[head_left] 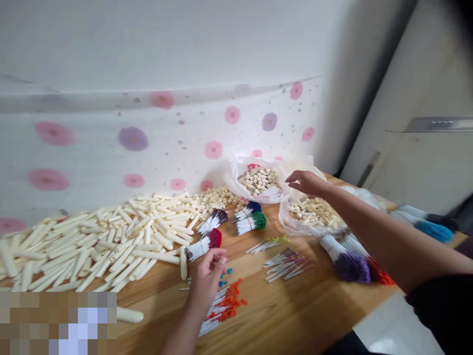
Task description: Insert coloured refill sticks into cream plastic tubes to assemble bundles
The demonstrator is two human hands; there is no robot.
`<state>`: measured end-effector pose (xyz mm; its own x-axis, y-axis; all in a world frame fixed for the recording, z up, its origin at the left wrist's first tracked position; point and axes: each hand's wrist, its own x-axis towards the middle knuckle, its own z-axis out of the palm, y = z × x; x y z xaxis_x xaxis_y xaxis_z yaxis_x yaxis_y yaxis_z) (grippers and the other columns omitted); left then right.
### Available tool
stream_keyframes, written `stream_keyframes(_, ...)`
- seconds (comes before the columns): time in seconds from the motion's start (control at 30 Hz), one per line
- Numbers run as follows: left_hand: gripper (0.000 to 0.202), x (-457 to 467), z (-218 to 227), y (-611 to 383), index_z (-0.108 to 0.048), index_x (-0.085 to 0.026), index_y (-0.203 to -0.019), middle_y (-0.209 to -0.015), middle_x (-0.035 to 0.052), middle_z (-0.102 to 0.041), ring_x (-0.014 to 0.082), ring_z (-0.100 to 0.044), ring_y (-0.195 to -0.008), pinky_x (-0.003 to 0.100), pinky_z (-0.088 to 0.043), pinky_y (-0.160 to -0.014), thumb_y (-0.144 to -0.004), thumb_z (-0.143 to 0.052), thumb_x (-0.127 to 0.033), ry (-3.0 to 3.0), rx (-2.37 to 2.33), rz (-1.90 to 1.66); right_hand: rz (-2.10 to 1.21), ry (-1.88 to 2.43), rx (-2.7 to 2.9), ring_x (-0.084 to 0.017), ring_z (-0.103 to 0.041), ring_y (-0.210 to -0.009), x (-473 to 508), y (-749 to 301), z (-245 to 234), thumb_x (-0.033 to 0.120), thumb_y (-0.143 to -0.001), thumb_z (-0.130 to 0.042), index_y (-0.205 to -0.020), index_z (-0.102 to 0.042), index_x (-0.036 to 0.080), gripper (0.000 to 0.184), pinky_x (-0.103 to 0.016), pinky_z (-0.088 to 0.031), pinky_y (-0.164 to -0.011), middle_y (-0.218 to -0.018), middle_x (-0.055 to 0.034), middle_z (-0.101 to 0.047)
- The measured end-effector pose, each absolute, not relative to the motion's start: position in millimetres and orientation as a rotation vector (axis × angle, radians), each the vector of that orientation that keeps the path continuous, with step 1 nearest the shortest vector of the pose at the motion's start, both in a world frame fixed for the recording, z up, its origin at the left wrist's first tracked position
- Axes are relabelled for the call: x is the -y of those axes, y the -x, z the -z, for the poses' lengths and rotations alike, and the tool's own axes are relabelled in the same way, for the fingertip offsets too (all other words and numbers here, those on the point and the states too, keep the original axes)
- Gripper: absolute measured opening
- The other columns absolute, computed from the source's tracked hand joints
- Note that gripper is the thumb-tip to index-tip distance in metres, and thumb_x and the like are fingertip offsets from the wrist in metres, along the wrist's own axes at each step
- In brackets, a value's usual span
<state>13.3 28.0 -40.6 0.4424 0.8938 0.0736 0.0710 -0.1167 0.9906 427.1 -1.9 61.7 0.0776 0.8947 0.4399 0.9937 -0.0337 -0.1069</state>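
Observation:
My left hand [207,275] hovers low over the wooden table [295,310], fingers curled together in a pinch; what they hold is too small to make out. It sits just above a loose heap of orange-tipped refills [223,308] and next to a red-tipped bundle [204,245]. My right hand [306,182] reaches out to the far right, fingers spread, over the plastic bags of small cream tube pieces [258,181] [314,212]. Nothing shows in that hand.
A big pile of cream pen barrels [96,246] covers the left of the table. Bundles with blue, green, purple and red tips [251,217] [349,261] lie around the middle and right. A flower-printed cloth [148,143] hangs behind. The table's edge runs at the lower right.

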Motion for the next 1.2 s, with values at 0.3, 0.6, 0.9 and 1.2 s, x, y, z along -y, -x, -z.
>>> stream_keyframes(0.3, 0.022, 0.2, -6.2, -6.4, -0.063, -0.018, -0.091, -0.074, 0.0018, -0.063, 0.0146, -0.058, -0.065, 0.025, -0.05, -0.063, -0.08, -0.056, -0.036, -1.819, -0.846, -1.157, 0.361, 1.677, 1.732, -0.017, -0.06, -0.072, 211.2, -343.5, 8.7, 0.02, -0.084, -0.054, -0.096, -0.067, 0.022, 0.018, -0.029, -0.049, -0.064, -0.082, -0.0062, -0.066)
stream_keyframes(0.6, 0.027, 88.8, 35.3, 74.0, -0.069, -0.023, -0.077, -0.052, -0.0018, -0.059, 0.0167, -0.056, -0.05, 0.025, -0.045, -0.053, -0.074, -0.056, -0.047, -2.055, -1.388, -0.996, 0.168, 1.574, 1.712, -0.019, -0.061, -0.067, 222.0, -262.9, 95.6, 0.018, -0.087, -0.048, -0.104, -0.062, 0.025, 0.023, -0.032, -0.049, -0.058, -0.077, -0.0066, -0.065)
stream_keyframes(0.9, 0.025, 87.6, 61.1, 89.1, -0.061, -0.017, -0.075, -0.048, -0.0045, -0.048, 0.012, -0.047, -0.048, 0.021, -0.037, -0.051, -0.08, -0.051, -0.039, -1.941, -1.568, -1.042, 0.305, 1.652, 1.637, -0.019, -0.06, -0.069, 223.2, -268.6, 101.3, 0.022, -0.086, -0.05, -0.093, -0.064, 0.018, 0.016, -0.03, -0.048, -0.065, -0.075, -0.0068, -0.064)
stream_keyframes(1.2, 0.019, 91.0, 62.9, 82.1, -0.058, -0.017, -0.07, -0.047, -0.0052, -0.046, 0.0103, -0.044, -0.046, 0.021, -0.036, -0.049, -0.078, -0.053, -0.033, -1.851, -1.592, -1.151, 0.345, 1.677, 1.701, -0.018, -0.06, -0.07, 223.7, -268.7, 102.5, 0.021, -0.085, -0.051, -0.093, -0.064, 0.018, 0.015, -0.029, -0.047, -0.067, -0.076, -0.007, -0.065)
